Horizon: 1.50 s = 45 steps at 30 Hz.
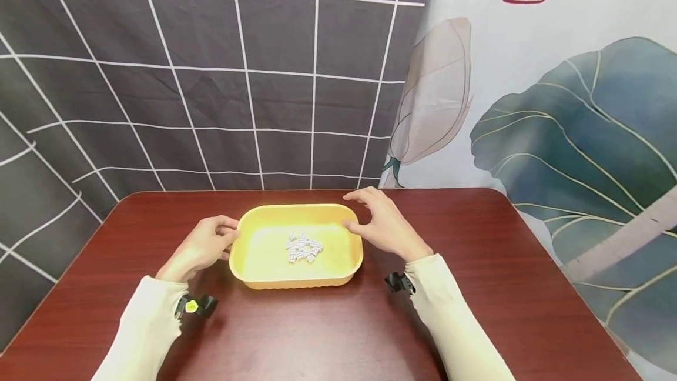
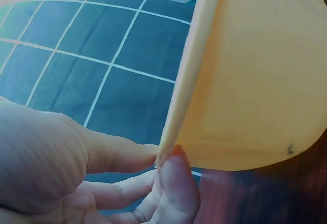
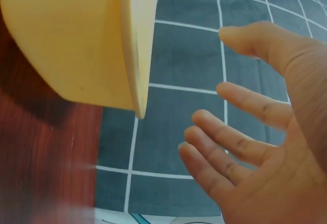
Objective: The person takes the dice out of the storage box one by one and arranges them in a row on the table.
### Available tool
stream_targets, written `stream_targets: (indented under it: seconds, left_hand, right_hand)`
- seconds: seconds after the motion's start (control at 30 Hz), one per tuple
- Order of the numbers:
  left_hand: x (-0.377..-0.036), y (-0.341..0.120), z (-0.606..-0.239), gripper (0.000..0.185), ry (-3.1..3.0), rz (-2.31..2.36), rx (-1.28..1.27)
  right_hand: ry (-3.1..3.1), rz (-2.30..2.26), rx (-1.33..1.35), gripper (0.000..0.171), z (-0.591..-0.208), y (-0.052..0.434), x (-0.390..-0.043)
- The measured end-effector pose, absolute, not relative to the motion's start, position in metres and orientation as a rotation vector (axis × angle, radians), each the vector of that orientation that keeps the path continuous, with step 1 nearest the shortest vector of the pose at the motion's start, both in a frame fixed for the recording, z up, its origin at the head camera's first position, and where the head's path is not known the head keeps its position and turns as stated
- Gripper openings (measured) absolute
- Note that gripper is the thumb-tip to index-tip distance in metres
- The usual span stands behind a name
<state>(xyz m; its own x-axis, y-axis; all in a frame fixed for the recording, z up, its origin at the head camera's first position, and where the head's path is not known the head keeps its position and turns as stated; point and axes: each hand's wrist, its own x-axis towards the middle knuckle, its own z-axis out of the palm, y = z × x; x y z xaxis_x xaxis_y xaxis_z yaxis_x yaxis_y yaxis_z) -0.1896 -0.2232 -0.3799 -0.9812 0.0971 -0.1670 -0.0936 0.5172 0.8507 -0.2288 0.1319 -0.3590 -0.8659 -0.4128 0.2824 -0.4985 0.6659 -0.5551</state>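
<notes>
A yellow plastic basin is at the middle of the table, with several small white dice clustered on its floor. At the basin's left end, my left hand pinches the rim between thumb and fingers. The left wrist view shows the thumb on one side of the rim and a fingertip on the other. My right hand is beside the right end, its fingers spread and relaxed. In the right wrist view a gap separates those fingers from the yellow wall.
The basin is over a dark red wooden table. Behind its far edge hangs a dark grey cloth with white grid lines. A white curtain with leaf prints hangs at the right. Each wrist wears a small black camera mount.
</notes>
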Motion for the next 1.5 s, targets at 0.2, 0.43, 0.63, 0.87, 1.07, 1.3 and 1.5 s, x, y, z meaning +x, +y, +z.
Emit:
stream_targets:
  seconds: [0.2,0.43,0.63,0.87,1.07,1.3,1.5]
  left_hand:
    - [-0.191,-0.224,-0.383,0.035,2.581,1.482,-0.04]
    - [-0.196,-0.22,-0.389,0.035,2.587,1.532,-0.088]
    - [-0.2,-0.215,-0.389,0.035,2.687,1.519,-0.094]
    - [-0.201,-0.215,-0.39,0.035,2.692,1.513,-0.095]
    - [-0.199,-0.22,-0.388,0.041,2.615,1.536,-0.029]
    - [-0.2,-0.22,-0.388,0.041,2.628,1.545,-0.034]
    - [-0.199,-0.219,-0.388,0.04,2.625,1.553,-0.03]
  right_hand:
    - [-2.72,1.001,0.807,0.045,-0.362,0.121,-0.234]
    - [-2.739,0.995,0.841,0.045,-0.367,0.113,-0.237]
    - [-2.794,0.995,0.848,0.047,-0.371,0.11,-0.238]
    - [-2.849,0.957,0.876,0.046,-0.373,0.103,-0.239]
    - [-2.878,0.917,0.904,0.042,-0.376,0.092,-0.242]
    - [-2.898,0.875,0.91,0.036,-0.381,0.082,-0.244]
    - [-2.948,0.777,0.864,0.032,-0.387,0.076,-0.242]
